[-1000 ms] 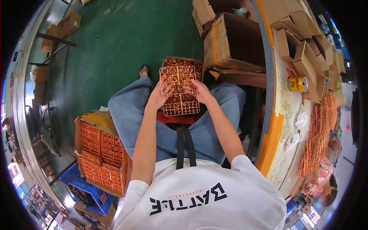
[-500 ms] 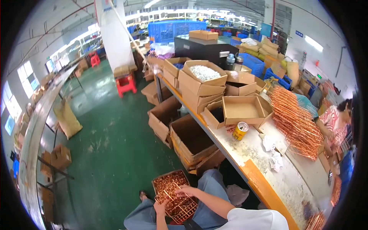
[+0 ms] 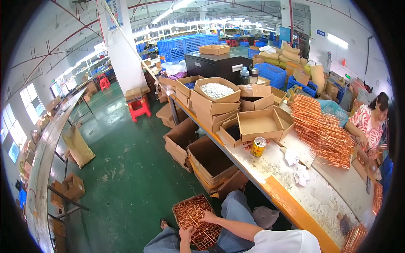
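Note:
Between my knees stands a cardboard box (image 3: 177,206) filled with small copper-coloured pieces (image 3: 192,209). A copper-coloured wire rack (image 3: 207,237) lies tilted over the box's near part and my lap. My left hand (image 3: 187,233) is closed on the rack's left side. At its upper right, my right hand (image 3: 208,217) has its fingers drawn together against the rack and the pieces. Whatever those fingers pinch is too small to make out.
To my right runs a long worktable (image 3: 291,198) with a yellow can (image 3: 258,147), open cartons (image 3: 260,122) and stacked copper-coloured racks (image 3: 322,130). Empty cartons (image 3: 211,158) stand on the floor beside it. A person (image 3: 366,124) works at the far right.
The view has tilted and shifted slightly. The rack has dropped lower over the box, and my right hand has moved down with it. At far right, the other person has raised their head.

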Demonstrator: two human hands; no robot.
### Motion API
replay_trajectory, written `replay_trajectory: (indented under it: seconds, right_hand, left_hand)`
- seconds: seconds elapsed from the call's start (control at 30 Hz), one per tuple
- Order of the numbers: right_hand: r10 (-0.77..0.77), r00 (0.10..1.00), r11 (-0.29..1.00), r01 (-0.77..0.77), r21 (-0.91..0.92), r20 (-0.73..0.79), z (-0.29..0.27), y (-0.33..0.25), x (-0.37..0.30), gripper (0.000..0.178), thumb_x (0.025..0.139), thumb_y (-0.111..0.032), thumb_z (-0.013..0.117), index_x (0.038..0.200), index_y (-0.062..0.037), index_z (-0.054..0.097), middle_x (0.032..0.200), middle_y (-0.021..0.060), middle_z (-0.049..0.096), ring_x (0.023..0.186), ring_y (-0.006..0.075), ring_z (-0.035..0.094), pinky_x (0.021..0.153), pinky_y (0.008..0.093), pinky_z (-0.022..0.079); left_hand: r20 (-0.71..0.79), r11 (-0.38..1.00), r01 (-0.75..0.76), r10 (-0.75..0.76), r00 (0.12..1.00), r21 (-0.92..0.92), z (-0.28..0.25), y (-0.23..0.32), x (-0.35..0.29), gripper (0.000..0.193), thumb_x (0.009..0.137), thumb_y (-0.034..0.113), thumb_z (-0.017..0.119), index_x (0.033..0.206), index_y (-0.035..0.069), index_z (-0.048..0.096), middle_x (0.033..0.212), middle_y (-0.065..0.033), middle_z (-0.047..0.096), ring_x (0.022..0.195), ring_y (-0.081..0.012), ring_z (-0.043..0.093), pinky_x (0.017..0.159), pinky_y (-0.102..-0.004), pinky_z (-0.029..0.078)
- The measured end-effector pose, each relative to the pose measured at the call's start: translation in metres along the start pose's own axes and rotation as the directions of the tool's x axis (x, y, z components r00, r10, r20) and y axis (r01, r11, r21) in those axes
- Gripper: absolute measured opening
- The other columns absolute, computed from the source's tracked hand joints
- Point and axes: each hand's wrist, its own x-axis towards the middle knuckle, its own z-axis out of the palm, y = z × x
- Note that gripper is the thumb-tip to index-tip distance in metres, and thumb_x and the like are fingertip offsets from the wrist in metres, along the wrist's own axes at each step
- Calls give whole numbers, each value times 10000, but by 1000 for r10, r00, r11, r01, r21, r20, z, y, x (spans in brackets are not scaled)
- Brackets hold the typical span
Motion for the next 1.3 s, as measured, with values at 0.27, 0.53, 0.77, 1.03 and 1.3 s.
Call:
replay_trajectory:
  seconds: [0.27, 0.53, 0.77, 1.03, 1.3]
  right_hand:
    - [155, 876, 812, -377, 446, 458, -17, -19, -9, 254, 770, -170, 674, 940, 1, 595, 843, 85, 620, 683, 133, 600, 602, 257, 529]
    - [137, 874, 742, -402, 537, 465, -8, 3, 9, 143, 747, -17, 625, 873, 45, 601, 819, 116, 633, 709, 181, 639, 596, 277, 543]
    - [301, 897, 793, -424, 437, 324, -3, 4, 11, 268, 792, 27, 524, 1059, 9, 538, 864, 89, 594, 769, 168, 608, 657, 300, 543]
    - [41, 846, 512, -474, 716, 531, -39, -28, 25, 285, 839, -216, 556, 1079, -73, 501, 923, 60, 561, 853, 152, 563, 726, 300, 492]
    - [-42, 797, 859, -278, 429, 602, -35, -76, 66, 118, 822, -137, 557, 872, -31, 561, 832, 66, 584, 684, 130, 565, 612, 261, 493]
  left_hand:
    - [-168, 998, -39, 45, 985, 43, 12, 5, -17, 199, 793, -99, 533, 963, -5, 491, 877, -150, 555, 776, -282, 605, 676, -408, 585]
    - [53, 997, 49, -46, 998, -64, -2, 9, -3, 276, 814, 10, 569, 1060, 51, 453, 1034, -109, 523, 929, -237, 537, 803, -459, 517]
    - [275, 932, 57, 47, 960, -358, -8, 17, -12, 329, 926, 235, 417, 1233, 123, 383, 1208, -68, 470, 1190, -278, 406, 909, -415, 441]
    - [400, 923, 76, 89, 912, -378, -14, 43, -12, 219, 919, 121, 403, 1138, 120, 413, 1166, -125, 486, 1121, -294, 466, 895, -421, 468]
    - [481, 882, 97, 156, 863, -461, -17, 72, -31, 176, 919, 195, 412, 1048, 98, 482, 1111, -178, 507, 1043, -298, 524, 833, -442, 491]
